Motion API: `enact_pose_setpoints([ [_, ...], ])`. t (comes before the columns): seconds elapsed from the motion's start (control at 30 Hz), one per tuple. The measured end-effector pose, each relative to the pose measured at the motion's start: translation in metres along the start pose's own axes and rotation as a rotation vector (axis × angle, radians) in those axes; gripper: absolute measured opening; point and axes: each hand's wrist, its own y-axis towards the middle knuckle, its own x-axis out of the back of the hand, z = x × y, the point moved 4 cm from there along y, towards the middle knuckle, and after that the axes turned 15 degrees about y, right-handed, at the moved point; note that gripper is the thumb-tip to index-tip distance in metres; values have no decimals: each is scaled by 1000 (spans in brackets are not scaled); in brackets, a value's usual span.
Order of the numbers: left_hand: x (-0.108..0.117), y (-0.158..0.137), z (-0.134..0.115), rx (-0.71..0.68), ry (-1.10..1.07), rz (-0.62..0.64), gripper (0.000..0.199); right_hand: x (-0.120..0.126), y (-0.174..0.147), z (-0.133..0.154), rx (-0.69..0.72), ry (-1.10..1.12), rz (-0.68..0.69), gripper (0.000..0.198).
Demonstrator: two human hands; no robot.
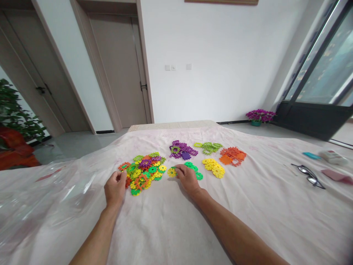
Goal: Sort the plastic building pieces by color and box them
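My right hand [189,180] pinches a yellow snowflake disc [171,172], a flat round plastic piece with notches, just above the cloth. Partly behind this hand lies a group of green discs [196,169]. My left hand [115,188] is curled with thumb and fingers together at the left edge of a mixed pile [142,173] of yellow, green, orange and purple pieces. What those fingers hold, if anything, is hidden. Farther back are purple pieces [183,149] and light green square pieces [211,148]. To the right sit yellow discs [214,168] and orange square pieces [234,156].
A pale pink cloth [160,224] covers the table. Clear plastic sheeting [55,195] lies crumpled at left. On the right are eyeglasses [309,176], a pink cloth piece [337,176], a blue item [311,155] and a whitish packet [333,157].
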Motion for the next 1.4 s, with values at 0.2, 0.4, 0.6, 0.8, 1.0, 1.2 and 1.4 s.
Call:
enact_pose_setpoints([
  [0.2, 1, -2, -2, 31, -26, 37, 31, 14, 3, 0, 35, -112, -38, 22],
  [0.4, 2, 0, -3, -1, 10, 3, 31, 7, -2, 11, 161, -163, 71, 21],
  [0.6, 1, 0, -1, 13, -4, 18, 31, 8, -1, 10, 142, -208, 64, 22],
  [0.8, 0, 0, 0, -6, 12, 3, 32, 26, -1, 21, 175, -423, -128, 27],
  [1.0, 2, -1, -3, 19, -6, 21, 30, 0, -14, 36, 312, -457, 231, 21],
  [1.2, 1, 0, 0, 9, -20, 12, 31, -21, -24, 40, 329, -629, 443, 21],
  [1.4, -4, 4, 7, -12, -18, -1, 32, -23, -22, 37, 299, -683, 470, 19],
])
